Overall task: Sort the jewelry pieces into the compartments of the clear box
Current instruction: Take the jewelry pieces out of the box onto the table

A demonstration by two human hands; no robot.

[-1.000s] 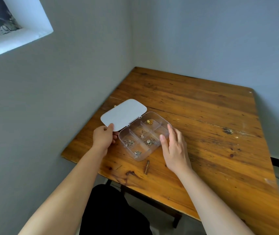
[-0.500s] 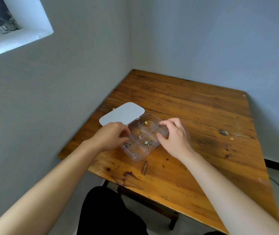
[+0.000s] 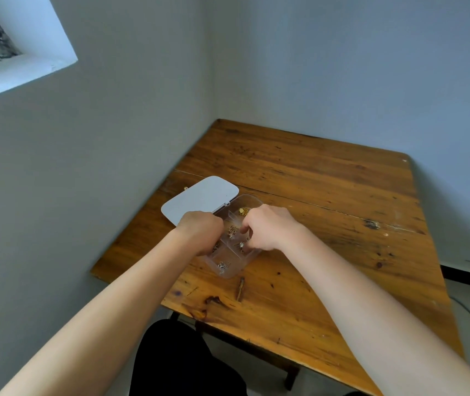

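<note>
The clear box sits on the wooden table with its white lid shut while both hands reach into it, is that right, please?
Not quite: the head view shows the white lid open, lying back beside the clear box on the wooden table; both hands do reach in.

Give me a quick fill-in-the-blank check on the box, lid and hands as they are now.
1. The box lid is ____.
2. Both hands, left hand and right hand, are over the ____.
3. The gold piece lies in a compartment at the box's ____ end.
4. The table is made of ____.

Missing words: open; box; far; wood
</note>
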